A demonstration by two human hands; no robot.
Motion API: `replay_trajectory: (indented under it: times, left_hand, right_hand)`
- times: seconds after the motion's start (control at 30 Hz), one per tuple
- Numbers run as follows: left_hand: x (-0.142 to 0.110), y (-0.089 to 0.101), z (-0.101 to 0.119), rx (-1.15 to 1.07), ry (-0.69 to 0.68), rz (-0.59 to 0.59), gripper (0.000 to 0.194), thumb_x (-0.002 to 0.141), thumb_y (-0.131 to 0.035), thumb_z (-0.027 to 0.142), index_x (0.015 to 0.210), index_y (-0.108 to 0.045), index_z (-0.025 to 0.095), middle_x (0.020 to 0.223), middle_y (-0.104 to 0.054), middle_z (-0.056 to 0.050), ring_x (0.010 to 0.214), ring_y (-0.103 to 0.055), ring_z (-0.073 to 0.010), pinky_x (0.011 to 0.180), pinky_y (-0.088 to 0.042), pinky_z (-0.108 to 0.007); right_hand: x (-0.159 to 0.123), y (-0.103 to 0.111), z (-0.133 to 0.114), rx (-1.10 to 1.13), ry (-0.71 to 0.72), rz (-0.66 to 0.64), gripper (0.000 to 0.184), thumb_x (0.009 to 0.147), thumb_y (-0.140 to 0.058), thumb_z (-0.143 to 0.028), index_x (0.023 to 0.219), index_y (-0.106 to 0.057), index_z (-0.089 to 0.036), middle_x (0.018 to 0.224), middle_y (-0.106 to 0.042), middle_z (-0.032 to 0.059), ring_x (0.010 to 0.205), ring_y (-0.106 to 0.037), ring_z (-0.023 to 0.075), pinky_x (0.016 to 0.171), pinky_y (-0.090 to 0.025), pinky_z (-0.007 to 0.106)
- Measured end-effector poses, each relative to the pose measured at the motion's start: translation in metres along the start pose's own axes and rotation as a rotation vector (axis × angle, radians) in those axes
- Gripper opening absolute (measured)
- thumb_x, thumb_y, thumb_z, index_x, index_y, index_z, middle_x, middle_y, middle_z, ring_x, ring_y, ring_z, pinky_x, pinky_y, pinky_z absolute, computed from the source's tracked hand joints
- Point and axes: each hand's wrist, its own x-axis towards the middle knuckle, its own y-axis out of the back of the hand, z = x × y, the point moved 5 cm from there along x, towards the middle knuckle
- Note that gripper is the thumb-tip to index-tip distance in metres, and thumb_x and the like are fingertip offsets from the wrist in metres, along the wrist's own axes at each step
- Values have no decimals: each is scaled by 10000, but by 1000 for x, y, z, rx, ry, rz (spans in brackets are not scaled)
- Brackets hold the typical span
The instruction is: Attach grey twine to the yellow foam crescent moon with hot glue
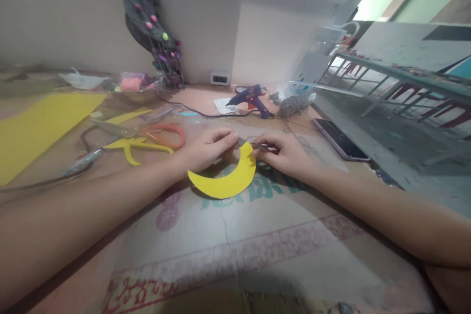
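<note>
A yellow crescent-shaped cutout (pixel 228 187) hangs tilted between my hands, its upper tip at my fingers and its other tip near my left wrist. My right hand (pixel 285 152) is closed, with its fingertips pinching the crescent's edge near the upper tip. A thin dark piece (pixel 267 147) shows between the right thumb and fingers; its kind is unclear. My left hand (pixel 217 144) is closed in a pinch beside that same tip. A small grey bit (pixel 242 142) shows at the left fingertips, too blurred to name.
Orange-handled scissors (pixel 165 135), yellow-handled scissors (pixel 142 144) and a yellow sheet (pixel 47 127) lie left. Behind my hands are a blue glue gun (pixel 250 98) with a black cord and a grey yarn bundle (pixel 293 106). A phone (pixel 340 140) lies near the right table edge.
</note>
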Motion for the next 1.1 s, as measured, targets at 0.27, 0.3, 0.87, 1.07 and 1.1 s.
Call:
replay_trajectory:
  times: [0.27, 0.3, 0.87, 1.07, 1.1]
  left_hand:
    - [0, -2, 6, 184, -20, -11, 387, 855, -527, 522, 758, -605, 155, 684, -611, -3, 630, -553, -118, 574, -421, -210]
    - [0, -2, 5, 220, -6, -14, 379, 844, -542, 516, 756, -617, 154, 690, -622, -7, 642, -561, -126, 581, -424, -217]
    - [2, 25, -3, 8, 77, 399, 219, 817, -443, 304, 654, -519, 179, 624, -525, 16, 560, -524, -112, 457, -353, -196]
    - [10, 17, -11, 62, -75, 291, 588, 758, -599, 284, 1316, -448, 177, 1284, -556, -129, 1019, -620, -225, 875, -497, -373]
    - [9, 13, -9, 145, -82, 246, 560, 764, -603, 305, 1292, -488, 159, 1304, -555, -148, 1088, -595, -259, 925, -475, -408]
  right_hand:
    - [0, -8, -6, 39, 47, -131, 133, 812, -551, -224, 744, -641, -153, 646, -586, -12, 588, -492, 95, 547, -361, 199]
    - [0, -8, -6, 40, 41, -131, 132, 812, -550, -223, 752, -644, -152, 650, -590, -12, 590, -495, 95, 550, -362, 199]
    - [0, -2, -1, 103, -65, -35, 247, 851, -515, -372, 703, -568, -182, 618, -471, -29, 565, -404, 103, 523, -318, 222]
    - [2, 12, 11, 463, -166, 225, 267, 810, -594, -428, 697, -532, -194, 621, -431, -27, 576, -379, 108, 530, -298, 243]
    - [3, 13, 16, 539, -188, 258, 275, 812, -593, -446, 714, -526, -198, 614, -412, -31, 562, -361, 106, 517, -283, 243]
